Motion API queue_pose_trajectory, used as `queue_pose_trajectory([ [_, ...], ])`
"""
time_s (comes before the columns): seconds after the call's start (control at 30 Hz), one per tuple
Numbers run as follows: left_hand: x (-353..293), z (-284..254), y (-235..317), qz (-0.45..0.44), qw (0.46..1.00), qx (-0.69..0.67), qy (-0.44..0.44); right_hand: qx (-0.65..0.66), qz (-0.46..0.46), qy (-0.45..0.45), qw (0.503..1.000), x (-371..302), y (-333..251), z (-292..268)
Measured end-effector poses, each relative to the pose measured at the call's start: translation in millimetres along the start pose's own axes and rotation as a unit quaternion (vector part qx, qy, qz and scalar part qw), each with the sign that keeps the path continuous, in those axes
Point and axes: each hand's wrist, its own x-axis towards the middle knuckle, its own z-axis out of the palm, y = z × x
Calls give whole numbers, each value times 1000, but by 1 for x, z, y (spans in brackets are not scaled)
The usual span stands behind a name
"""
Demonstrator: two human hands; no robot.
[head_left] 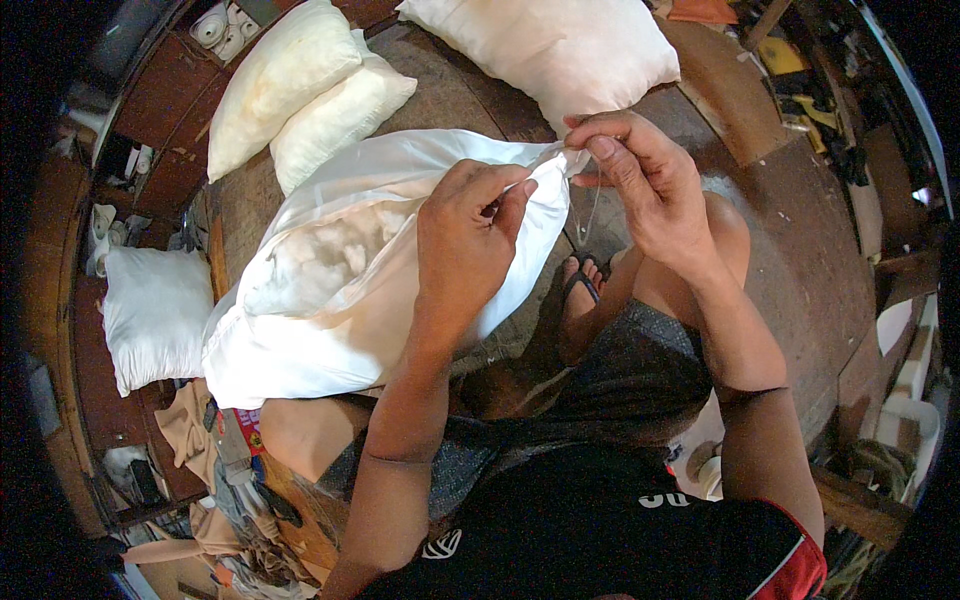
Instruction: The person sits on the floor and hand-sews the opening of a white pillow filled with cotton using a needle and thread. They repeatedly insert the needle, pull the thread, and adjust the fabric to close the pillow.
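Observation:
A white pillow cover [500, 290] lies across my knees, its long side gaping, with white fluffy stuffing [325, 255] showing inside. My left hand [465, 235] is closed in a pinch on the cover's edge near the right end of the gap. Close to the cover's right corner, my right hand [650, 185] has its thumb and fingers pinched together at the fabric. A thin pale thread [590, 222] hangs in a loop beneath the right hand. Whether a needle sits between those fingertips is too small to make out.
Two cream pillows [285, 80] lean together at the far left, and a larger white pillow [560, 50] lies at the far middle. Another white pillow [158, 315] rests at the left. Crumpled cloths [225, 520] lie at the lower left. Yellow-and-black tools [810, 110] sit at the far right.

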Motion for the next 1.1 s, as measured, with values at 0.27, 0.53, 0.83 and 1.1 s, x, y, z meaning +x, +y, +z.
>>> queue_pose_trajectory([
  [0.27,0,-7,0,-18,999,-17,-38,-123,-78,-38,989,5,-2,-9],
  [0.53,2,-9,-8,-27,997,-62,-41,-15,-17,-3,1000,4,2,-7],
  [0.83,3,-11,-7,-43,996,-70,-45,-40,-1,-21,999,1,-1,-8],
  [1.1,2,-12,-6,-46,996,-66,-41,-7,19,-41,999,0,-4,-9],
])
